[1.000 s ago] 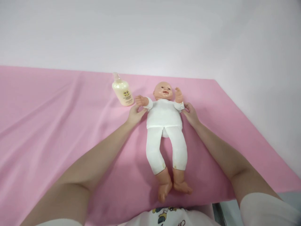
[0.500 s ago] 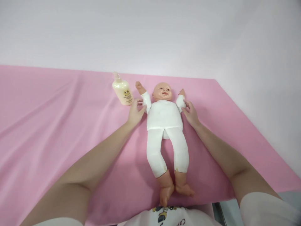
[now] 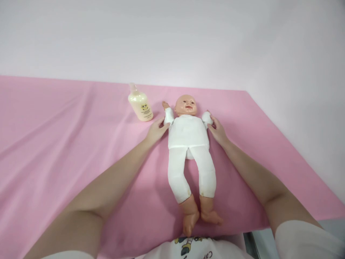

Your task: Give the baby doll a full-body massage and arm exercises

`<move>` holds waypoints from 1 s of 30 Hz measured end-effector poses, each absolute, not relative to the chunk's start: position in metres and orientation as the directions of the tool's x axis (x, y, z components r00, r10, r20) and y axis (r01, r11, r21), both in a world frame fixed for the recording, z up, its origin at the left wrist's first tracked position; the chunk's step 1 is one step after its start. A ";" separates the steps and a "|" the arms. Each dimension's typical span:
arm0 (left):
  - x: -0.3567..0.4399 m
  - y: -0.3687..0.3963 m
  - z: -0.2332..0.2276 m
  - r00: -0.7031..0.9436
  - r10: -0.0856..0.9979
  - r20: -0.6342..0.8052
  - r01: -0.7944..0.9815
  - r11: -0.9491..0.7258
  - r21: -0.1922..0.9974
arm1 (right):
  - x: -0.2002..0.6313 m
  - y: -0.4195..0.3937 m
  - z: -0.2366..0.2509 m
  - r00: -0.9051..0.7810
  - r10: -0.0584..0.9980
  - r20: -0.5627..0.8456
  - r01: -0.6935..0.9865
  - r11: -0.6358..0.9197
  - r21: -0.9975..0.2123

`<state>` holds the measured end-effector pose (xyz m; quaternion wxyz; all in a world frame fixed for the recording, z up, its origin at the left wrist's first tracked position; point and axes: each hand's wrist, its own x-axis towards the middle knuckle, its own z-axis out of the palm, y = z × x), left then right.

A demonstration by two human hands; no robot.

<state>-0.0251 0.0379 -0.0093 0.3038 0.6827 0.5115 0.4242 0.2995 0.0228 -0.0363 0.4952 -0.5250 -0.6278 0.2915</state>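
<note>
The fingers (image 3: 163, 126) of the left hand (image 3: 155, 131) are laid nearly straight against the underside of the doll's (image 3: 188, 135) sleeved arm on that side; they touch it but are not closed around it. The fingers (image 3: 212, 120) of the right hand (image 3: 219, 130) are loosely curled against the doll's other sleeve, resting on it rather than clamped; whether the thumb is hooked beneath cannot be told.

Compared with a second ago, both of the doll's arms have been swung upward. The arm at the left hand, then stretched out sideways, is now raised beside the head, its small bare hand (image 3: 165, 105) pointing away from the viewer. The arm at the right hand, then lifted clear of the cloth, is now folded close to the shoulder, with the small hand mostly hidden. From this it is judged that the arms are being worked through a gentle movement and are near the top of it.

The doll is lying face up in white clothing on a pink cloth (image 3: 67, 144) covering the table, feet toward the viewer. A cream pump bottle (image 3: 140, 106) is seen standing just beyond the left hand, apart from it.
</note>
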 end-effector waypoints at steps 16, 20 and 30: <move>-0.024 0.043 -0.018 0.072 0.936 0.344 0.245 -0.351 0.904 | 0.294 0.019 -0.026 0.097 0.930 0.355 0.192 0.332 -0.923; -0.021 0.040 -0.014 0.033 0.940 0.339 0.155 -0.340 0.928 | 0.291 0.017 -0.020 0.149 0.934 0.325 0.142 0.305 -0.942; -0.019 0.037 -0.007 0.032 0.978 0.204 -0.017 -0.204 0.979 | 0.285 0.012 -0.010 0.109 0.976 0.186 -0.012 0.189 -0.982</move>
